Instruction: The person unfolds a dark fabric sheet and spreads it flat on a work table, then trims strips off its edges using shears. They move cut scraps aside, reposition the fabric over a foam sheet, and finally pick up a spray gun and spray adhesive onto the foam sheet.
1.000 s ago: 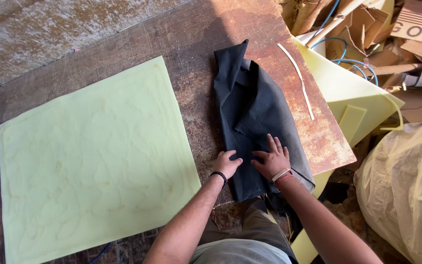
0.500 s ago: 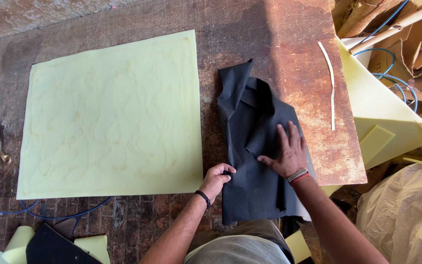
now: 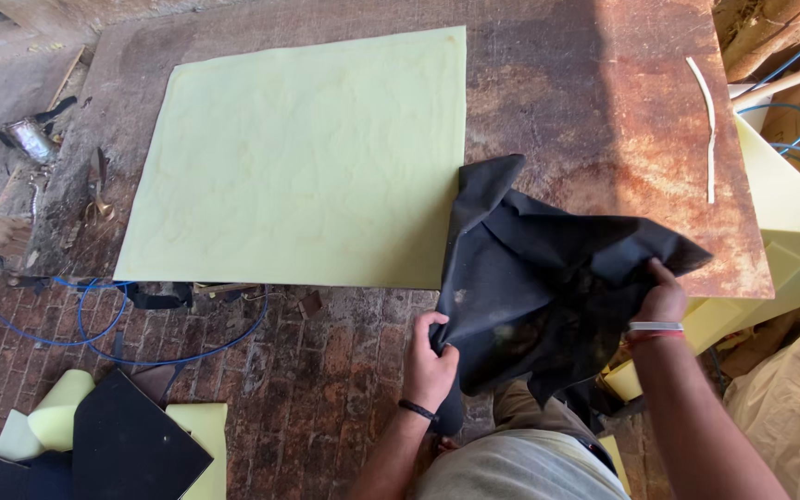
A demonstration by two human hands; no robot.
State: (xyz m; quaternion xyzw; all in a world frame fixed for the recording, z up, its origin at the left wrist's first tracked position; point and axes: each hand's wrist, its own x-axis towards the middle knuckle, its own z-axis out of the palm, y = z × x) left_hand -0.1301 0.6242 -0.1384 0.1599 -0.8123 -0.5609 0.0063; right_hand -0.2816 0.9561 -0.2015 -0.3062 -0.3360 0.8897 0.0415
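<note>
Both hands grip the black cloth: left hand point(image 3: 430, 363) at its 8 o'clock edge, right hand point(image 3: 662, 298) at 3 o'clock. The cloth point(image 3: 548, 287) hangs crumpled half off the tabletop point(image 3: 604, 111); its trailing corner could likely drag the yellow sheet point(image 3: 307, 157) askew.

The cloth point(image 3: 548, 287) is plain black. The foam sheet point(image 3: 307, 157) is pale yellow-green, faintly mottled. The table top point(image 3: 641, 120) is rusty brown with dark patches. The cable point(image 3: 94, 324) is blue, the brick floor point(image 3: 317, 389) reddish-brown, and the strip point(image 3: 707, 130) cream.

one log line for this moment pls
left hand: grips black fabric edge | right hand: grips other edge | fabric: lifted, crumpled | yellow-green sheet: flat on table
</note>
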